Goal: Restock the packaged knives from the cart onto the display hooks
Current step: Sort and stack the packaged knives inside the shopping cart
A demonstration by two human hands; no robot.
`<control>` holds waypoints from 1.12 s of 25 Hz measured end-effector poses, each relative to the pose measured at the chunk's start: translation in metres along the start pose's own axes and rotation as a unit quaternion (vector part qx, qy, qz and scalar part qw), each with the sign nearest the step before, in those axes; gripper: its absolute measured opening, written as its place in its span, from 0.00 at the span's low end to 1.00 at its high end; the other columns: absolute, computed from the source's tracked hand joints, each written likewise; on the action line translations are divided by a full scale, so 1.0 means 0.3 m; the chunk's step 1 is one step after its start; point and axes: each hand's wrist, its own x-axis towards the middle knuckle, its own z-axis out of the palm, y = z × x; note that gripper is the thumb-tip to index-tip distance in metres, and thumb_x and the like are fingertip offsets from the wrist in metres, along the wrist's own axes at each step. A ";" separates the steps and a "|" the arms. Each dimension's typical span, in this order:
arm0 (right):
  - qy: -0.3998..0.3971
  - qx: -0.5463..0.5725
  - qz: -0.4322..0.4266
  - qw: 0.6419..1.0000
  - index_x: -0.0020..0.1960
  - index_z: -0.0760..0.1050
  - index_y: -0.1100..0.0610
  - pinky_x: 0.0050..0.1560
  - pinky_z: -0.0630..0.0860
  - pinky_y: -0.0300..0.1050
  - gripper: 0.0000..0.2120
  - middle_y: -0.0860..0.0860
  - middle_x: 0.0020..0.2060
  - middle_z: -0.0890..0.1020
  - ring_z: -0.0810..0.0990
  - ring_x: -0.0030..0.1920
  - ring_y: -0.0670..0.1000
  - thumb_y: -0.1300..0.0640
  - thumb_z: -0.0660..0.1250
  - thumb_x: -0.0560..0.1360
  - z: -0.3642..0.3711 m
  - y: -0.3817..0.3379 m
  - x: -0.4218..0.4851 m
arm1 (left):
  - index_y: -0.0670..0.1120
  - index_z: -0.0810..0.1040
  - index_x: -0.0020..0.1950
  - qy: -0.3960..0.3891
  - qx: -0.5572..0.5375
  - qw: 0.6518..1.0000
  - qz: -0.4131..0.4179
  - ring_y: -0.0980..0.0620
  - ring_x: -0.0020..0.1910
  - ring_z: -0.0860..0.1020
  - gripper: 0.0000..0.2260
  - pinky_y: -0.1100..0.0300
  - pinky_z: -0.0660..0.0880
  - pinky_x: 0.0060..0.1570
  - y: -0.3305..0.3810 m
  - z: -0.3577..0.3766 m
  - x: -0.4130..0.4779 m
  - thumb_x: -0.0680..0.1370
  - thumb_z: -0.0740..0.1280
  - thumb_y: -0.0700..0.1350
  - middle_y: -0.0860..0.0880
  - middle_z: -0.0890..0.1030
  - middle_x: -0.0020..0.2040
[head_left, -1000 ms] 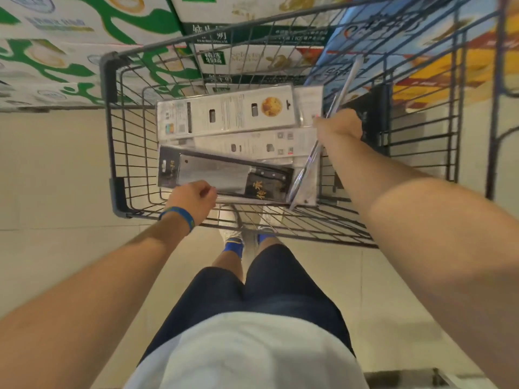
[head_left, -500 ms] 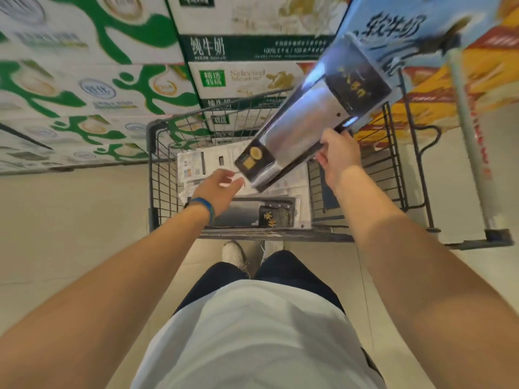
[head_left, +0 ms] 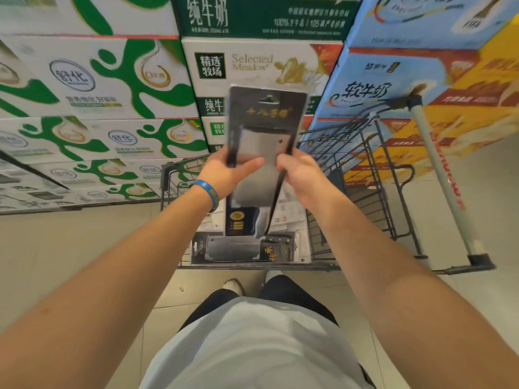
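- Head view: above the cart's (head_left: 309, 267) left half, the left hand (head_left: 224, 175) grips the left edge of the packaged knife (head_left: 264, 119), with the thumb laid across its front and the fingers curled behind.
- At the cart's near end a dark boxed knife (head_left: 244, 249) lies flat, with pale packs (head_left: 292, 217) beyond it. These are yet to be hung.
- The held pack stands upright above the cart's basket, its hang slot (head_left: 269, 100) uppermost.
- Above the cart's middle, the right hand (head_left: 300, 175) grips the pack's right edge, fingers curled round it.
- To do this well, I judge: hold by the card edges only, keep the slot uncovered, and carry the pack level from the cart to the hooks, which are out of view.
- On the cart's right side the cart handle (head_left: 438, 169) juts out and is worth minding when turning.
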 end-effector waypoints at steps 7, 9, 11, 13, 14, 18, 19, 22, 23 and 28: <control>0.305 -0.531 0.004 0.791 0.80 0.62 0.52 0.73 0.67 0.59 0.32 0.58 0.77 0.67 0.63 0.77 0.61 0.50 0.68 0.79 -0.455 0.024 0.026 | 0.52 0.82 0.40 0.101 0.071 0.980 -0.153 0.55 0.36 0.77 0.06 0.64 0.72 0.31 -0.141 0.125 -0.024 0.74 0.75 0.52 0.57 0.79 0.32; 0.311 -0.534 0.073 0.783 0.83 0.52 0.53 0.72 0.67 0.61 0.36 0.59 0.80 0.61 0.61 0.78 0.63 0.51 0.67 0.81 -0.627 0.043 0.011 | 0.51 0.82 0.40 0.105 0.127 0.972 -0.167 0.54 0.34 0.78 0.08 0.63 0.70 0.29 -0.203 0.151 -0.049 0.75 0.73 0.54 0.56 0.78 0.30; 0.259 -0.508 0.081 0.817 0.84 0.48 0.52 0.65 0.74 0.59 0.36 0.60 0.76 0.69 0.73 0.71 0.64 0.53 0.63 0.83 -0.710 0.080 -0.002 | 0.50 0.82 0.39 0.092 0.176 0.965 -0.172 0.52 0.31 0.78 0.11 0.61 0.70 0.29 -0.281 0.148 -0.091 0.75 0.72 0.56 0.53 0.79 0.29; 0.259 -0.504 0.011 0.824 0.82 0.56 0.53 0.53 0.78 0.55 0.29 0.59 0.62 0.80 0.81 0.58 0.63 0.53 0.61 0.83 -0.706 0.099 -0.022 | 0.49 0.81 0.37 0.067 0.208 0.956 -0.194 0.47 0.31 0.79 0.14 0.58 0.73 0.32 -0.364 0.136 -0.140 0.75 0.71 0.57 0.49 0.80 0.29; 0.272 -0.504 -0.029 0.819 0.79 0.63 0.52 0.45 0.76 0.52 0.25 0.58 0.52 0.83 0.82 0.50 0.60 0.53 0.61 0.83 -0.671 0.094 -0.036 | 0.49 0.81 0.37 0.054 0.226 0.952 -0.202 0.46 0.31 0.78 0.15 0.58 0.73 0.33 -0.398 0.131 -0.162 0.76 0.71 0.59 0.49 0.79 0.28; 0.118 -0.575 -0.104 0.803 0.68 0.73 0.55 0.37 0.71 0.49 0.14 0.57 0.43 0.83 0.83 0.44 0.60 0.54 0.58 0.84 -0.384 0.145 -0.075 | 0.51 0.79 0.35 0.066 0.283 0.935 -0.204 0.46 0.32 0.78 0.19 0.59 0.71 0.33 -0.447 0.153 -0.198 0.75 0.68 0.64 0.50 0.79 0.28; 0.040 -0.594 -0.080 0.800 0.69 0.71 0.56 0.39 0.72 0.50 0.15 0.57 0.48 0.83 0.84 0.48 0.61 0.57 0.57 0.84 -0.294 0.182 -0.080 | 0.51 0.78 0.35 0.069 0.290 0.932 -0.208 0.46 0.32 0.78 0.19 0.58 0.72 0.34 -0.448 0.156 -0.200 0.75 0.67 0.64 0.50 0.78 0.29; -0.052 -0.544 0.078 0.834 0.84 0.44 0.52 0.41 0.76 0.51 0.31 0.56 0.54 0.83 0.82 0.50 0.59 0.54 0.55 0.86 -0.159 0.235 -0.088 | 0.49 0.79 0.39 0.090 0.268 0.926 -0.251 0.44 0.34 0.80 0.19 0.56 0.77 0.35 -0.449 0.134 -0.215 0.75 0.68 0.65 0.49 0.80 0.31; -0.038 -0.521 0.093 0.848 0.83 0.37 0.50 0.37 0.74 0.50 0.33 0.55 0.47 0.84 0.81 0.43 0.57 0.51 0.54 0.87 -0.159 0.252 -0.088 | 0.47 0.80 0.42 0.107 0.248 0.924 -0.270 0.43 0.36 0.81 0.20 0.55 0.78 0.37 -0.445 0.122 -0.222 0.74 0.68 0.64 0.47 0.82 0.35; -0.008 -0.499 0.044 0.865 0.84 0.45 0.50 0.42 0.75 0.51 0.32 0.54 0.54 0.83 0.81 0.49 0.58 0.43 0.52 0.85 -0.184 0.279 -0.074 | 0.50 0.79 0.37 0.167 0.192 0.952 -0.172 0.44 0.37 0.82 0.16 0.59 0.77 0.33 -0.255 0.139 -0.206 0.75 0.70 0.61 0.50 0.81 0.33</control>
